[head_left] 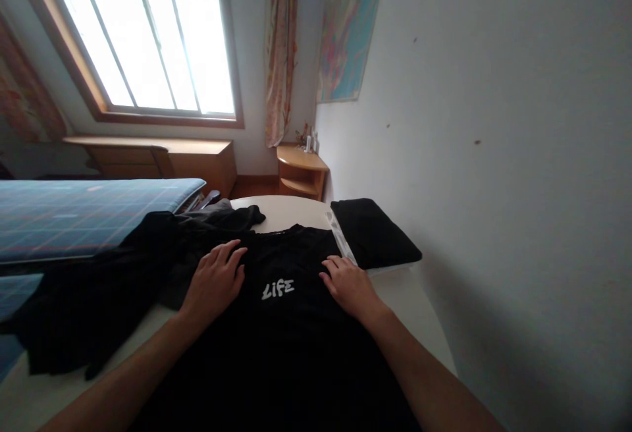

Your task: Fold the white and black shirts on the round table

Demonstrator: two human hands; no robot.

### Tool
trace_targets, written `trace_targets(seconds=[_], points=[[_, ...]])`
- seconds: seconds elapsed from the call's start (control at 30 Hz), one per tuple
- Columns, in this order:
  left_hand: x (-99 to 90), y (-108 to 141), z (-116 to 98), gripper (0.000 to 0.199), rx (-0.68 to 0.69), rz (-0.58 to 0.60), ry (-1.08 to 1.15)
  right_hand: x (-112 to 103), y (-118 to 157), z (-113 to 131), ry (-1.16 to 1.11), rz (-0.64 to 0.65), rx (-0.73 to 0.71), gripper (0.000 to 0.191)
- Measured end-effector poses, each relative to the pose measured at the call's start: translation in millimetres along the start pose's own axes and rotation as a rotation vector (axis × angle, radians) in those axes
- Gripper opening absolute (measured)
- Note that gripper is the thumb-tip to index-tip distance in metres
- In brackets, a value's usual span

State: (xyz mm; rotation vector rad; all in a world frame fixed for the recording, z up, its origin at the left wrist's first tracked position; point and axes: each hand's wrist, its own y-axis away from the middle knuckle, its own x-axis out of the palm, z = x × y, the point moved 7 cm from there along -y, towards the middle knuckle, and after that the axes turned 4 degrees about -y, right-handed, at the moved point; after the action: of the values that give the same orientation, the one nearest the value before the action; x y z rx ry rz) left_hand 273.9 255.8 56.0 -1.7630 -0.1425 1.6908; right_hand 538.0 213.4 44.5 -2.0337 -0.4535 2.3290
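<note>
A black shirt (pixel 286 340) with white lettering on its chest lies spread on a pale round table (pixel 424 313), its neckline at the far side. My left hand (pixel 214 279) rests on the shirt's left part, fingers slightly bent and apart. On the right part lies my right hand (pixel 348 287), palm down with its fingers loosely spread. Neither hand grips anything. Just beyond my right hand, a folded black garment (pixel 372 231) sits on clear plastic. Rumpled dark clothes (pixel 113 280) lie to the left of my left hand.
A bed with a blue plaid mattress (pixel 89 211) stands at the left. Behind are a low wooden cabinet (pixel 202 152) under the window and a corner shelf (pixel 301 159). The white wall (pixel 484 208) runs close along the table's right side.
</note>
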Motion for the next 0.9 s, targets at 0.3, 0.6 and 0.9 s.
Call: trace_targets(seconds=[0.3,0.6,0.9], points=[[-3.5,-11,65,0.050,-0.353,0.220,-0.047,10,-10,-8,-0.054,-0.048,0.034,0.030],[7.5,-50,93,0.055,-0.564,0.330,0.085,23,-10,-6,-0.090,-0.007,0.022,0.041],[9.7,-82,87,0.031,-0.342,0.412,-0.116,23,-10,-7,-0.095,0.036,0.036,0.043]])
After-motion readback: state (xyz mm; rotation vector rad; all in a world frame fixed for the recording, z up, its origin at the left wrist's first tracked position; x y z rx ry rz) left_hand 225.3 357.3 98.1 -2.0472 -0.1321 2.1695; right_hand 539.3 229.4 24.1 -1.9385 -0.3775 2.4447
